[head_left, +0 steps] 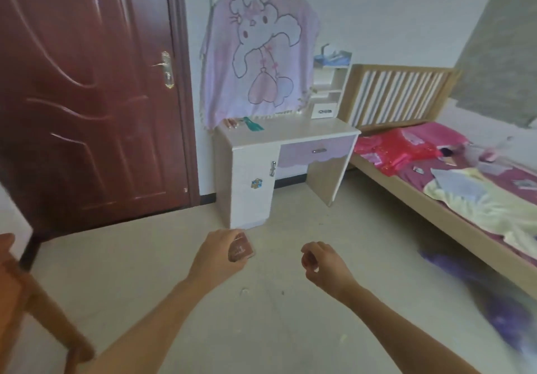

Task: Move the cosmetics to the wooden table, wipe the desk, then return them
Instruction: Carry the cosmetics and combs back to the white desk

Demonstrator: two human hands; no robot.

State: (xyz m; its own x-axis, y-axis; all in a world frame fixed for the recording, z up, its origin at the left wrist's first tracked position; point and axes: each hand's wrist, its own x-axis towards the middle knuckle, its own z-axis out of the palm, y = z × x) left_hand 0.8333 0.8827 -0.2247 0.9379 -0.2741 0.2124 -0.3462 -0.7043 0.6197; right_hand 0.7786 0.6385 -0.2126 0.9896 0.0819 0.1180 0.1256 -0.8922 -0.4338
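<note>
My left hand (218, 253) grips a small reddish-brown cosmetic case (241, 250) over the floor, a short way in front of the white and lilac desk (293, 135). My right hand (322, 263) hangs beside it with loosely curled fingers; whether anything lies inside them I cannot tell. On the desk's back left corner lie a few pinkish cosmetic items (231, 123) and a teal item (252, 125). The wooden table (17, 283) shows only as an edge at the lower left.
A dark red door (87, 88) stands left of the desk. A lilac cartoon cloth (258, 56) covers the desk's mirror. A bed (453, 187) with pink bedding and scattered items fills the right. A blurred purple thing (494, 298) lies on the floor.
</note>
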